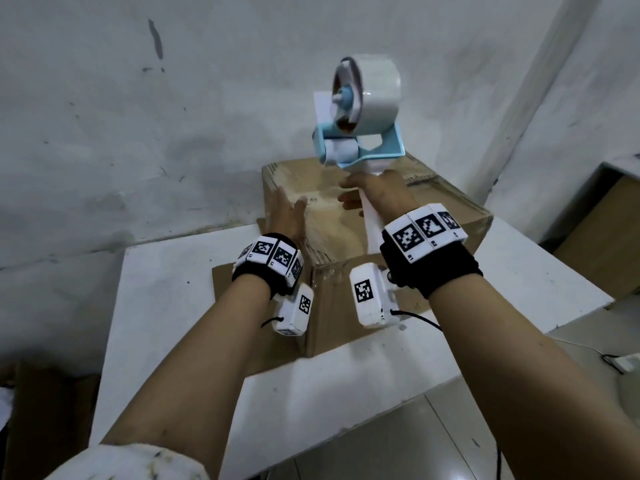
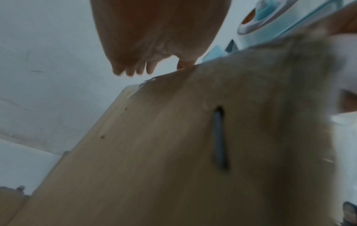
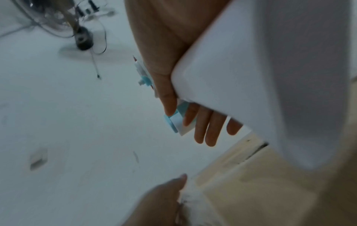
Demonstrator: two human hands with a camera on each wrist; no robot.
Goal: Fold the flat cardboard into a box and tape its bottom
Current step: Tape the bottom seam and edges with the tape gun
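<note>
A brown cardboard box (image 1: pixel 332 223) stands folded on the white table (image 1: pixel 166 306), its closed flaps facing up. My left hand (image 1: pixel 285 216) lies flat on the left part of that top face, fingers straight; the left wrist view shows the fingers (image 2: pixel 133 67) reaching over the box's (image 2: pixel 154 152) far edge. My right hand (image 1: pixel 377 192) grips the white handle (image 3: pixel 270 76) of a tape dispenser (image 1: pixel 360 109) with a blue frame and a white tape roll. The dispenser's head is raised above the far edge of the box. A glossy strip of tape runs along the top seam.
A flat sheet of cardboard (image 1: pixel 225 282) lies under the box on the table. More cardboard (image 1: pixel 41 410) lies on the floor at lower left. A brown cabinet (image 1: pixel 606 230) stands at the right, with a white power strip (image 1: pixel 620 362) below it. A white wall is close behind.
</note>
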